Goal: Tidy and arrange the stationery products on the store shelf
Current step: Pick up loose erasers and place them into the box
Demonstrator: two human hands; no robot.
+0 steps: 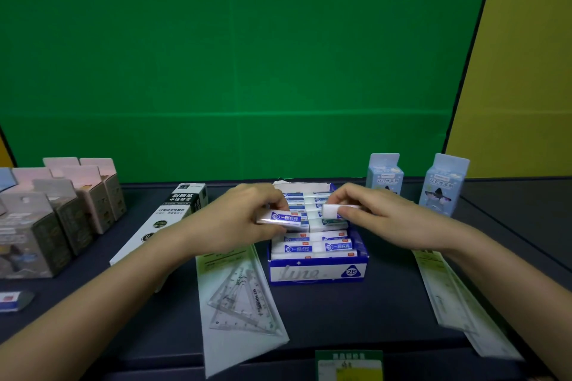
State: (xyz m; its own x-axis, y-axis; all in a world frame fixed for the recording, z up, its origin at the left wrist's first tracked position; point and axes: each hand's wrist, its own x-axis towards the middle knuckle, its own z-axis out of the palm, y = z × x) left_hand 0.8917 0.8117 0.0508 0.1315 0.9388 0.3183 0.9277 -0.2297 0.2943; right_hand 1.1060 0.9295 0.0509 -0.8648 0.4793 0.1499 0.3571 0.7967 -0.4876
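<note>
A blue and white display box [317, 271] marked 2B stands in the middle of the dark shelf, filled with several wrapped erasers. My left hand [244, 219] holds one blue-and-white eraser [283, 218] just above the box's left side. My right hand [380, 219] pinches another white eraser [332, 210] by its end over the box's right side. Both hands hover over the rear half of the box and hide some erasers beneath them.
A set-square pack [238, 297] lies left of the box, a ruler pack [452, 297] to the right. A long black-and-white refill box [164, 219] and pink-topped cartons [62, 210] sit at left. Two pale blue cartons [442, 185] stand at back right. A loose eraser [14, 300] lies far left.
</note>
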